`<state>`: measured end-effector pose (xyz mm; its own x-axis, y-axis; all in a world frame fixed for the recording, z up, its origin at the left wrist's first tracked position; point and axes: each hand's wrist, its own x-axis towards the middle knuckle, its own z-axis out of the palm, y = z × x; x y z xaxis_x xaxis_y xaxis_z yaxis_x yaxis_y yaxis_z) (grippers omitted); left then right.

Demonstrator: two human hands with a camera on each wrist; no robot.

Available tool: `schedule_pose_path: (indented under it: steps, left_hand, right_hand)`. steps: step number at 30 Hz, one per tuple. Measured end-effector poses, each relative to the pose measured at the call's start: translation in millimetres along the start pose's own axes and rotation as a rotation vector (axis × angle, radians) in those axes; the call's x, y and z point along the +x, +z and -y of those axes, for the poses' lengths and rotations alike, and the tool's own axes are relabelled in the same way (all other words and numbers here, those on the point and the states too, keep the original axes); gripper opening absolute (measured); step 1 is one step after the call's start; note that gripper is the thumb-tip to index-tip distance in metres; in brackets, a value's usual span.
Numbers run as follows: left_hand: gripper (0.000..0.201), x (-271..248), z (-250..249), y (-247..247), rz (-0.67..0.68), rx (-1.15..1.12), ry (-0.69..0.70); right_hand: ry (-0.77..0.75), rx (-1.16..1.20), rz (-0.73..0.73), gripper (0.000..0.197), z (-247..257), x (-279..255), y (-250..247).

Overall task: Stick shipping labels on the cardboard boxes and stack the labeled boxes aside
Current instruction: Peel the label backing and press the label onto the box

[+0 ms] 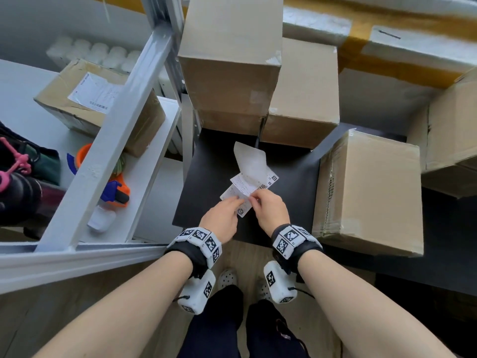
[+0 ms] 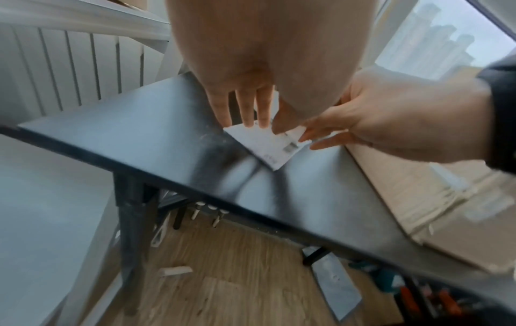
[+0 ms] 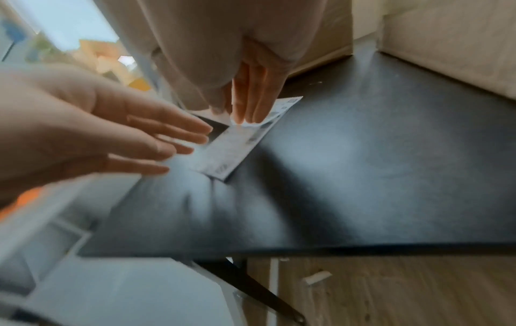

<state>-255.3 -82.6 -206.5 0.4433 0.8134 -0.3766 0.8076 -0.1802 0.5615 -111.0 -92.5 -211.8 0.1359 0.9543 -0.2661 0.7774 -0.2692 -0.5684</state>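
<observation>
Paper label (image 1: 242, 195): on black tabletop (image 1: 206, 182), 12 o'clock from wrists.
Grip: left hand (image 1: 221, 217) fingers spread flat; right hand (image 1: 268, 209) pinching label's corner.
Risk: backing (image 1: 251, 158) peeling — label may curl, stick to itself.

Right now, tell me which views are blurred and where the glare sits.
Head view: sharp at centre, straight shelf rails bow from the wide lens. Left wrist view: soft, pale sheen across the black table, labels unreadable. Right wrist view: blurriest; left hand smeared, same sheen on the tabletop.
</observation>
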Motion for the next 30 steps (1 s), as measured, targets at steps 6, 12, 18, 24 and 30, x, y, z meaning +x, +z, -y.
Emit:
schedule_pose_path:
  steps: [6,12,18,24,30]
  left_hand:
    - [0.042,12,-37,-26,-0.127,-0.221,-0.052]
    - [0.028,20,-77,-52,-0.286,-0.601,-0.028]
    - [0.013,23,-102,-71,-0.386,-0.650,0.011]
    - [0.011,23,-112,-78,-0.390,-0.612,0.059]
    - [0.010,23,-121,-75,-0.368,-0.620,0.059]
  right_hand:
    - [0.123,0.371,-0.086,0.021,11,5,-42]
    - [0.068,0.573,-0.108,0.020,23,6,-84]
    - [0.091,0.846,-0.101,0.021,31,3,-109]
    - [0.044,0.911,-0.090,0.017,28,-2,-125]
    - [0.038,0.940,-0.081,0.014,20,-6,-132]
